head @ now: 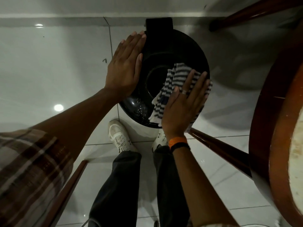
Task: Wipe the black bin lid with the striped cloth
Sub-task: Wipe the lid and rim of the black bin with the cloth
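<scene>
A round black bin lid (168,51) with a sunken centre sits on its bin on the white tiled floor, seen from above. The navy and white striped cloth (170,86) lies spread over the lid's right and near side. My right hand (183,105) presses flat on the cloth with fingers straight and a ring on one finger. My left hand (126,66) lies flat against the lid's left edge, fingers together and extended, holding nothing. The lid's near left part (136,107) looks glossy and wet.
A brown wooden round table (272,128) stands at the right, with its legs (218,148) crossing close beside the bin. Another wooden bar (70,185) runs at the lower left. My white shoes (119,135) stand just in front of the bin. A wall skirting (65,18) lies behind.
</scene>
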